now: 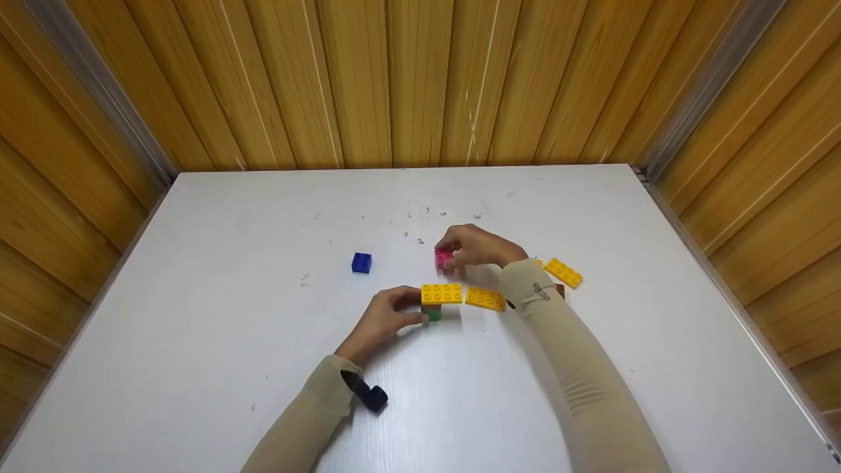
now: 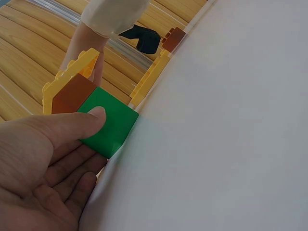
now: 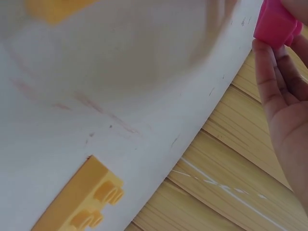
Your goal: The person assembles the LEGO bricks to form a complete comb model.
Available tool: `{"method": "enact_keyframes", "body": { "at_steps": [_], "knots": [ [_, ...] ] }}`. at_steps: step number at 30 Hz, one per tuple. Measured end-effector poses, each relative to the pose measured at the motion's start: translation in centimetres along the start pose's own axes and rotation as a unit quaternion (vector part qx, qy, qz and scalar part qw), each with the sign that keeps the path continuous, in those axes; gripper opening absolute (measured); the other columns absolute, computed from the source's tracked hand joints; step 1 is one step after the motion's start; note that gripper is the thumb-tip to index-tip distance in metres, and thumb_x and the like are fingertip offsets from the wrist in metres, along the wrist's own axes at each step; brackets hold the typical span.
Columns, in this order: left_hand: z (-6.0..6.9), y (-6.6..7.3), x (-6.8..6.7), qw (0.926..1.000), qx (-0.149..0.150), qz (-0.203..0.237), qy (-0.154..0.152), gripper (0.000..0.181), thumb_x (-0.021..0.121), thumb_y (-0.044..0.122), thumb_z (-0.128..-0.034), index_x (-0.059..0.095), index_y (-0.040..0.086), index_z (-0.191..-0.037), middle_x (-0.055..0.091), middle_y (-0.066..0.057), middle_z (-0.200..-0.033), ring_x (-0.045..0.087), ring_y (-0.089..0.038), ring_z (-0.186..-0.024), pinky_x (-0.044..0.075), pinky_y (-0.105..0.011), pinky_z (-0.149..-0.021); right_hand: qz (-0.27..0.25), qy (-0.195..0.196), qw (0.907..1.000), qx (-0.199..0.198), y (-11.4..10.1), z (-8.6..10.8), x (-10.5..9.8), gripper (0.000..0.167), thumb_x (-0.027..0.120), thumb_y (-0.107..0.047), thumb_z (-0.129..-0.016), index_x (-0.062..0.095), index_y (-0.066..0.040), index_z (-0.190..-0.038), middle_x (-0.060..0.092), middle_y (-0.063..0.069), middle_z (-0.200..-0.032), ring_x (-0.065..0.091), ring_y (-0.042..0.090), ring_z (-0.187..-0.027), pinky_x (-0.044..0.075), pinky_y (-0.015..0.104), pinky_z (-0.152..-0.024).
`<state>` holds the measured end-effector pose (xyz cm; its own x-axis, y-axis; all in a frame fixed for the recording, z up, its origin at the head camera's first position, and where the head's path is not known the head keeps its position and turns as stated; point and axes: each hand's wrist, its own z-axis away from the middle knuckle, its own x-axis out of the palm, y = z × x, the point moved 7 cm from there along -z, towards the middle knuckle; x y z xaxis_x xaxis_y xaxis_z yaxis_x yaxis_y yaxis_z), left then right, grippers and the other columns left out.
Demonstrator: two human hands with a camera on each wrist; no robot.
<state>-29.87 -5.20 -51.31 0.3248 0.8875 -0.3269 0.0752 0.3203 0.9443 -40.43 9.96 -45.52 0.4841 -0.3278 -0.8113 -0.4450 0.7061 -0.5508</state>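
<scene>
The person wears 2 long beige sleeves [image 1: 588, 381], the right creased along the forearm and bearing small dark print [image 1: 541, 291] near its cuff, with a black, block-ended strap [image 1: 362, 390] at each wrist.

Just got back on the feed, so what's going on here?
A person's left hand grips a green block with a brown block above it and a yellow block on top. The right hand holds a pink block farther back. A blue block sits apart on the white table, off to the left.
</scene>
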Motion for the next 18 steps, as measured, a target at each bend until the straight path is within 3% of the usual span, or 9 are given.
{"method": "enact_keyframes", "body": {
  "at_steps": [18],
  "knots": [
    [-0.01, -0.09, 0.01, 0.9999, -0.009, -0.009, -0.004, 0.042, 0.076, 0.012, -0.0806, 0.064, 0.010, -0.121, 0.067, -0.006, -0.121, 0.061, -0.021, -0.113, 0.046, -0.037, -0.105, -0.005, 0.011, 0.9992, -0.037, -0.57, 0.85, -0.19, 0.039, 0.072, -0.018, -0.085, 0.066, -0.005, -0.122, 0.061, 0.010, -0.112, 0.056, 0.033, -0.106, 0.048, 0.040, -0.094]
  ]
}}
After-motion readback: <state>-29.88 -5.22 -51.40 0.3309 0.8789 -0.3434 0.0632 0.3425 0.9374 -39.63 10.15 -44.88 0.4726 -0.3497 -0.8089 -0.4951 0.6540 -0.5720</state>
